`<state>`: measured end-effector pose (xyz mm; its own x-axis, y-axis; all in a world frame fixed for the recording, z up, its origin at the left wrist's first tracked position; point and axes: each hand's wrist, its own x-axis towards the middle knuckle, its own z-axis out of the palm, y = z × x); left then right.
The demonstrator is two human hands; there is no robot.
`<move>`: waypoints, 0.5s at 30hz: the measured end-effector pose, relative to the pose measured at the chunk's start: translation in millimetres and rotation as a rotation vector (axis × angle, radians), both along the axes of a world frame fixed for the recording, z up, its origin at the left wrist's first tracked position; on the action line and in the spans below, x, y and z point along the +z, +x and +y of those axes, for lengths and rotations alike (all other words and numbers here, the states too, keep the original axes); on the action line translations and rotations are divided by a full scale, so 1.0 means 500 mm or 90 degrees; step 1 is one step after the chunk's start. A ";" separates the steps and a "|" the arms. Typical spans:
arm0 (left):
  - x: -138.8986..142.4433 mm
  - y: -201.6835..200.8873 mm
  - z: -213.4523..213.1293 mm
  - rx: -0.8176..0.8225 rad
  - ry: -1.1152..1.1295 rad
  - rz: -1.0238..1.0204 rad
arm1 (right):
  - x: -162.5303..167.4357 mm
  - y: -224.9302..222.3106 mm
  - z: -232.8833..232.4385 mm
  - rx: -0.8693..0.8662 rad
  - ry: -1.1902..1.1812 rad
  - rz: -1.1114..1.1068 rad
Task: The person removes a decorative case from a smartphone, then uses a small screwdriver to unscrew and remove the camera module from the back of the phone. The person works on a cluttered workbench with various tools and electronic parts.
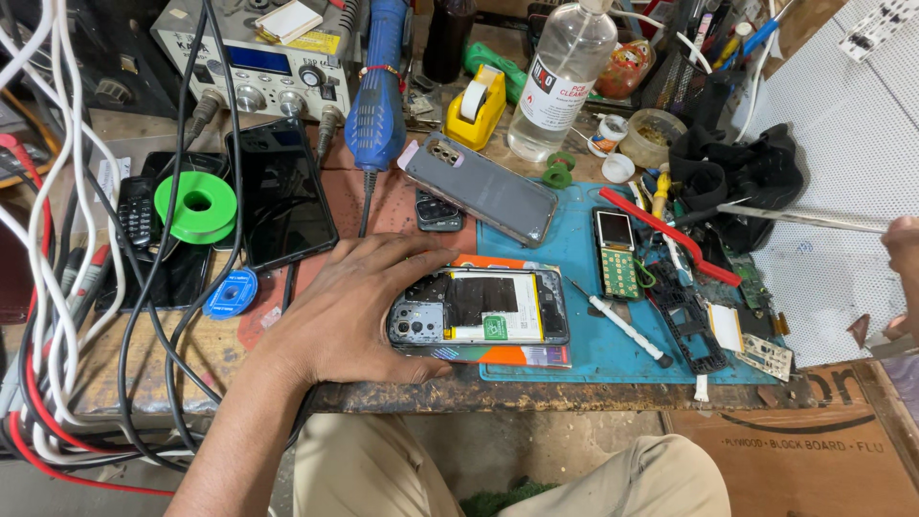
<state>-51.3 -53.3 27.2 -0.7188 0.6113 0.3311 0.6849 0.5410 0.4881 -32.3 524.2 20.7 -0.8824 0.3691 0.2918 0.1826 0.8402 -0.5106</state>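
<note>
My left hand (354, 306) rests on the bench edge and grips the camera end of an opened smartphone (488, 306). The phone lies back up, its battery and boards exposed, on an orange booklet at the left edge of a blue work mat (574, 239). My right hand (905, 254) shows only at the right frame edge, fingers closed on a long thin metal tool (804, 217) that points left over the bench. A white-handled screwdriver (622, 325) lies just right of the phone.
A grey phone back cover (479, 187), a black phone (282, 196), a green spool (196, 206), a small opened keypad phone (616, 254) and a red pry tool (670, 235) lie around. A clear bottle (560, 77), a yellow tape dispenser (476, 105) and a blue hot-air handle (378, 86) stand behind. Cables (57, 287) crowd the left.
</note>
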 end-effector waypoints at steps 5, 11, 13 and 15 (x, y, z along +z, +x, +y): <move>0.000 -0.001 0.001 0.011 -0.004 -0.005 | -0.009 0.075 -0.004 -0.051 -0.036 -0.012; 0.010 0.005 -0.003 -0.004 0.050 -0.004 | 0.018 0.172 -0.110 -0.080 -0.134 -0.019; 0.018 0.010 -0.008 0.003 0.100 0.005 | 0.020 0.213 -0.167 -0.080 -0.197 -0.027; 0.028 0.020 -0.013 0.015 0.117 0.011 | 0.004 0.259 -0.234 -0.072 -0.286 -0.037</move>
<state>-41.5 -59.7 41.3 -0.7253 0.5224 0.4483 0.6824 0.4600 0.5681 97.4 407.3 22.5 -0.8393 0.5427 0.0318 0.2999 0.5110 -0.8055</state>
